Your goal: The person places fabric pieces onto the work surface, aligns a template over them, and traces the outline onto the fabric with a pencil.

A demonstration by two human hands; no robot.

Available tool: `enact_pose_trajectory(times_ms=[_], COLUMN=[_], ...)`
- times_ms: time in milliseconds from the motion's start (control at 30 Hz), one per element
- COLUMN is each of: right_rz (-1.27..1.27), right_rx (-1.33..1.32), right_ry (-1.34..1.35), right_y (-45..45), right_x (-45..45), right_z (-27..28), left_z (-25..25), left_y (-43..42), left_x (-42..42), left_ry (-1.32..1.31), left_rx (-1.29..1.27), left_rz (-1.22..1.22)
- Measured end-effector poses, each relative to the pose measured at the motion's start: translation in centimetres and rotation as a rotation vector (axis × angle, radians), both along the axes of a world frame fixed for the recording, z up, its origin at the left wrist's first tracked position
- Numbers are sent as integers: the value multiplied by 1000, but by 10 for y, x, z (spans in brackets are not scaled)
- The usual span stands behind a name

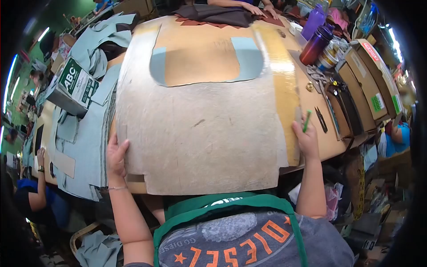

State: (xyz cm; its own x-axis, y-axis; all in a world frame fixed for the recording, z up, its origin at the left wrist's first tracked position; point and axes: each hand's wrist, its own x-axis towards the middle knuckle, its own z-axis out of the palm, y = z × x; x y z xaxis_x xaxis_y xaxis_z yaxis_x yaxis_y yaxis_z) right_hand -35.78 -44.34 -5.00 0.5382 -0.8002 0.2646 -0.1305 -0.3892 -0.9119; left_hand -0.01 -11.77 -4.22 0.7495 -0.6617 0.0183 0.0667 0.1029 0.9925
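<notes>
A large off-white sheet, like a cardboard pattern (200, 129), lies in front of me with a U-shaped cut-out at its far side. Yellowish tape or film (287, 98) covers its right edge. Pale blue-grey material (250, 62) shows in the corners of the cut-out. My left hand (118, 156) is closed on the pattern's left edge, thumb on top. On the opposite edge, my right hand (307, 139) grips the pattern and also holds a green pen (307, 121) upright between its fingers. The fingertips beneath the sheet are hidden.
Stacked blue-grey leather-like pieces (80, 147) and an ABC tin (73, 86) are at left. Black tweezers (320, 119), a tool box (342, 107) and a purple-red bottle (316, 44) stand at right. Another person's hands (258, 9) rest on dark material across the table.
</notes>
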Motion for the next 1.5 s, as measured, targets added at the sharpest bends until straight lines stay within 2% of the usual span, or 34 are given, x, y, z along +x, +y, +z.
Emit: enact_pose_trajectory(times_ms=[67,200,300,400,500,567,633,733,767,867,1000,1100,1167,1233,1300,1367,1500], right_rz=[-37,-149,-234,-321,-290,-134,16,102,37,-186,-188,-171,-132,-113,-152,-207,-180], right_rx=[-51,-93,-256,-341,-463,-390,-317,-419,-371,-490,-456,-409,-318,-228,-223,-264,-168], right_ry=[148,490,559,630,463,470,522,520,523,509,497,509,534,595,665,692,636], right_y=[-6,-16,-35,-36,-34,-16,3,22,23,14,9,-11,-37,-61,-60,-57,-72], right_x=[11,34,43,48,30,1,-20,-35,-34,-22,-14,-9,1,15,29,34,31], right_z=[-3,2,-21,-20,-22,-12,11,0,-5,-22,-7,-4,-16,-28,-24,-19,-29], left_z=[0,-6,-23,-20,-17,-9,2,-10,-21,-20,0,-11,-26,-32,-24,-24,-29], left_y=[8,-1,-17,-28,-13,9,20,30,27,3,-12,1,6,5,-7,-14,-23], left_x=[-5,7,22,17,1,-21,-57,-83,-84,-85,-90,-54,-23,4,10,13,22], left_ry=[26,56,36,-241,-668,-923,-1025,-1197,-1133,-1194,-1243,-1008,-757,-602,-514,-559,-552], left_rx=[-34,40,188,543,654,642,591,689,635,697,604,500,456,447,584,634,709], left_rz=[66,39,64,174,239,72,-104,-226,-160,-66,-109,34,235,220,164,180,174])
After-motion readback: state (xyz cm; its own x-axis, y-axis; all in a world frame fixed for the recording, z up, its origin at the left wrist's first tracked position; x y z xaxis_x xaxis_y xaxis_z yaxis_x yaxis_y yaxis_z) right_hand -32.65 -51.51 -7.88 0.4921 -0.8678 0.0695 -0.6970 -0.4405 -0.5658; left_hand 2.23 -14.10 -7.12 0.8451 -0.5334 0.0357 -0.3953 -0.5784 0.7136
